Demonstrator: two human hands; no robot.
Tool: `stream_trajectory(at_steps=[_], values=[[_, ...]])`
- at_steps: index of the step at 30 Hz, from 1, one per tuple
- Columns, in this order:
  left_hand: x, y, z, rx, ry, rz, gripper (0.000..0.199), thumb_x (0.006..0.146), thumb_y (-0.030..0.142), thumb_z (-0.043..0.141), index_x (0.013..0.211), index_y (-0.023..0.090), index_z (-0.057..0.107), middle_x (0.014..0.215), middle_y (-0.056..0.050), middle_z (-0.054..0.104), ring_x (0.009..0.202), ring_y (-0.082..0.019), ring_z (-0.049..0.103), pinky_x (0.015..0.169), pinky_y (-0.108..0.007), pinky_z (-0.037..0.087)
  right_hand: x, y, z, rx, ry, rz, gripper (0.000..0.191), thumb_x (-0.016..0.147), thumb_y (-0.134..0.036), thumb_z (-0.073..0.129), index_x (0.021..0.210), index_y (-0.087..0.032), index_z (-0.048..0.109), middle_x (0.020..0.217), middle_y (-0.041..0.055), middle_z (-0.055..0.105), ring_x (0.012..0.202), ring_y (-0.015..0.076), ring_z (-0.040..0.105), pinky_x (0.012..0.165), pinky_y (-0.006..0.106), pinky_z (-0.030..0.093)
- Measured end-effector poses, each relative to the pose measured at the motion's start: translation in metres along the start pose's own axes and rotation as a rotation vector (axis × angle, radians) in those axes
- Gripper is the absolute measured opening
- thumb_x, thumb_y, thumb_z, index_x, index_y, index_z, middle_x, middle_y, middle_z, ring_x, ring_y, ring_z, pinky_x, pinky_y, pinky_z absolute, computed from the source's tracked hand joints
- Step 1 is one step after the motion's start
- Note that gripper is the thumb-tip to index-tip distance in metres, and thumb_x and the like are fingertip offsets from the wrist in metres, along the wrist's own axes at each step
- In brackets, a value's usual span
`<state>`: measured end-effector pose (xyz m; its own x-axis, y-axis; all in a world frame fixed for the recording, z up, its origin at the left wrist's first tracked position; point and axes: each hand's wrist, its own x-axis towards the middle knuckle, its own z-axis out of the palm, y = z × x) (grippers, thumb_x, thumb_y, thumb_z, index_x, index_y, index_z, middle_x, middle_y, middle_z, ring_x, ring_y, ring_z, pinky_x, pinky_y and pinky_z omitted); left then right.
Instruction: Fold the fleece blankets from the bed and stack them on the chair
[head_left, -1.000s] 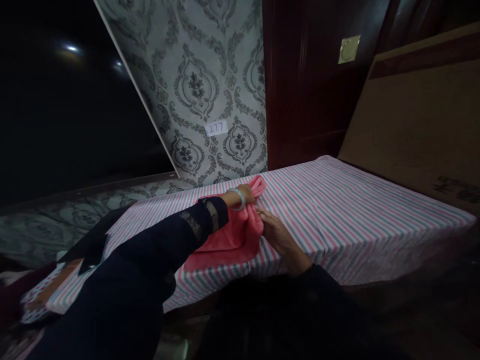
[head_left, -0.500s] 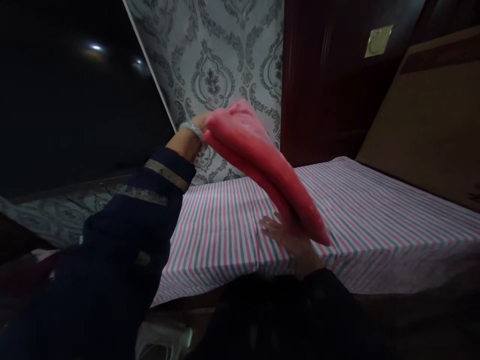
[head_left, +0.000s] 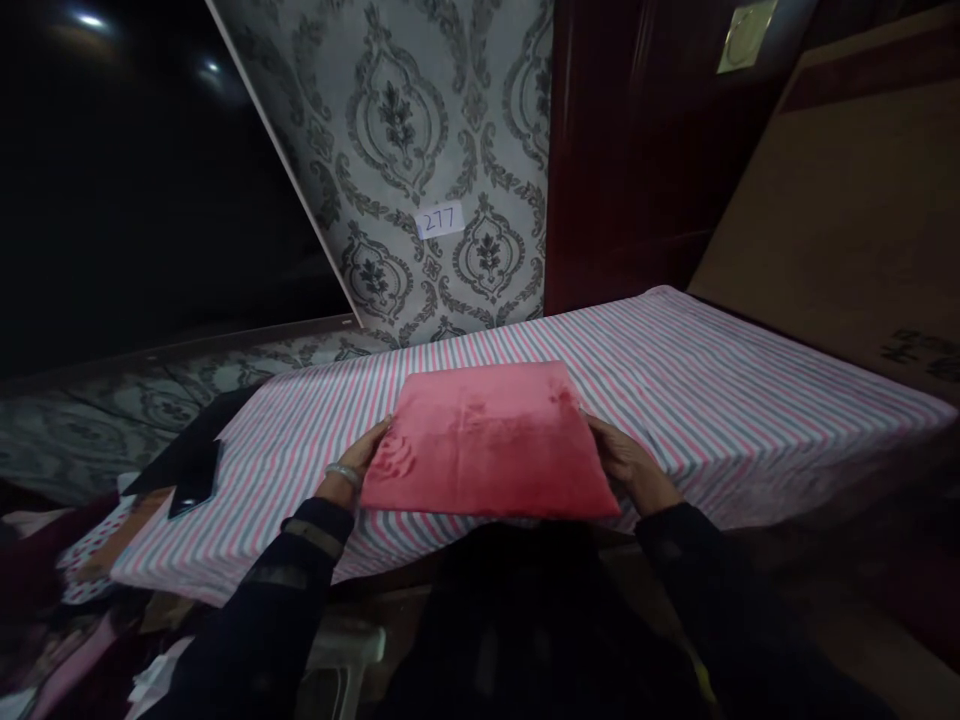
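A folded red plush cloth [head_left: 487, 440] lies flat and roughly rectangular at the front of the striped tablecloth [head_left: 660, 370]. Its nap shows lighter pink at the far side and darker red toward me. My left hand [head_left: 366, 452], with a pale bangle at the wrist, grips the left edge. At the right edge my right hand [head_left: 626, 462] is closed on the cloth too. The fingertips of both hands are partly hidden by the cloth.
A large black screen [head_left: 150, 200] stands at the left. A phone [head_left: 196, 490] rests near the table's left end. Behind is patterned wallpaper with a paper label "277" [head_left: 439, 219]. A cardboard box [head_left: 840, 210] leans at the right. Below sits a white plastic stool [head_left: 345, 645].
The red cloth, held up slanting by my left hand before, is now down and level over the table. My right hand has moved from beneath it to its right edge.
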<state>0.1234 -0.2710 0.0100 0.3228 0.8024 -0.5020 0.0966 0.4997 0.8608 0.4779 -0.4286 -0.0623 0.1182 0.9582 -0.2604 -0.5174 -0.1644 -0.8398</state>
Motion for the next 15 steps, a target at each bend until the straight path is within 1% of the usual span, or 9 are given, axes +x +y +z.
stream_trajectory(at_steps=[2, 4, 5, 7, 9, 10, 13, 15], values=[[0.012, -0.007, -0.008, 0.018, 0.026, 0.001, 0.042, 0.080, 0.046, 0.080, 0.102, 0.010, 0.071, 0.092, -0.014, 0.077, 0.085, -0.027, 0.075, 0.079, -0.037, 0.062, 0.004, -0.003, 0.003, 0.025, 0.021, 0.017, 0.029, 0.080, -0.051, 0.070, 0.091, -0.024, 0.069, 0.085, 0.0075, 0.077, 0.091, 0.0299, 0.074, 0.078, 0.040, 0.062], [0.020, -0.005, -0.009, 0.104, 0.096, 0.080, 0.044, 0.070, 0.038, 0.089, 0.101, 0.012, 0.071, 0.089, -0.012, 0.078, 0.081, -0.025, 0.076, 0.076, -0.033, 0.062, 0.007, -0.006, 0.006, 0.041, 0.039, 0.034, 0.032, 0.082, -0.053, 0.070, 0.092, -0.023, 0.070, 0.082, 0.0078, 0.077, 0.087, 0.0298, 0.075, 0.076, 0.040, 0.062], [0.021, -0.001, -0.008, 0.146, 0.109, 0.133, 0.045, 0.067, 0.035, 0.091, 0.100, 0.012, 0.070, 0.089, -0.011, 0.079, 0.080, -0.025, 0.076, 0.075, -0.032, 0.062, 0.008, -0.008, 0.008, 0.036, 0.044, 0.025, 0.031, 0.081, -0.051, 0.072, 0.095, -0.022, 0.071, 0.083, 0.0076, 0.077, 0.086, 0.0300, 0.075, 0.076, 0.040, 0.062], [0.016, 0.011, -0.005, 0.187, 0.060, 0.229, 0.048, 0.063, 0.033, 0.093, 0.100, 0.012, 0.071, 0.091, -0.013, 0.079, 0.083, -0.027, 0.076, 0.075, -0.033, 0.061, 0.011, -0.014, 0.014, 0.006, 0.057, -0.030, 0.031, 0.075, -0.038, 0.078, 0.101, -0.024, 0.071, 0.085, 0.0055, 0.078, 0.085, 0.0294, 0.075, 0.074, 0.039, 0.062], [0.005, 0.025, -0.006, 0.190, -0.012, 0.324, 0.051, 0.062, 0.036, 0.093, 0.101, 0.012, 0.071, 0.095, -0.014, 0.079, 0.091, -0.029, 0.076, 0.078, -0.034, 0.061, 0.015, -0.024, 0.022, -0.022, 0.057, -0.122, 0.039, 0.070, -0.026, 0.080, 0.107, -0.025, 0.070, 0.090, 0.0031, 0.078, 0.084, 0.0271, 0.074, 0.073, 0.036, 0.061], [-0.002, 0.032, -0.008, 0.192, -0.017, 0.359, 0.053, 0.060, 0.038, 0.094, 0.101, 0.013, 0.071, 0.096, -0.013, 0.079, 0.094, -0.030, 0.076, 0.079, -0.034, 0.061, 0.017, -0.030, 0.026, -0.031, 0.053, -0.160, 0.041, 0.068, -0.023, 0.080, 0.108, -0.025, 0.069, 0.092, 0.0024, 0.078, 0.084, 0.0258, 0.074, 0.074, 0.034, 0.060], [-0.014, 0.045, -0.019, 0.189, 0.045, 0.399, 0.056, 0.056, 0.045, 0.094, 0.098, 0.016, 0.071, 0.096, -0.011, 0.079, 0.098, -0.031, 0.075, 0.080, -0.035, 0.062, 0.029, -0.047, 0.037, -0.049, 0.041, -0.259, 0.044, 0.070, -0.023, 0.079, 0.114, -0.024, 0.069, 0.099, 0.0017, 0.078, 0.089, 0.0226, 0.072, 0.078, 0.030, 0.058], [-0.014, 0.042, -0.025, 0.218, 0.109, 0.390, 0.055, 0.057, 0.049, 0.092, 0.096, 0.017, 0.070, 0.095, -0.011, 0.079, 0.098, -0.031, 0.075, 0.080, -0.036, 0.062, 0.039, -0.049, 0.040, -0.049, 0.044, -0.306, 0.047, 0.071, -0.024, 0.078, 0.117, -0.024, 0.068, 0.099, 0.0006, 0.077, 0.091, 0.0208, 0.071, 0.080, 0.029, 0.057]])
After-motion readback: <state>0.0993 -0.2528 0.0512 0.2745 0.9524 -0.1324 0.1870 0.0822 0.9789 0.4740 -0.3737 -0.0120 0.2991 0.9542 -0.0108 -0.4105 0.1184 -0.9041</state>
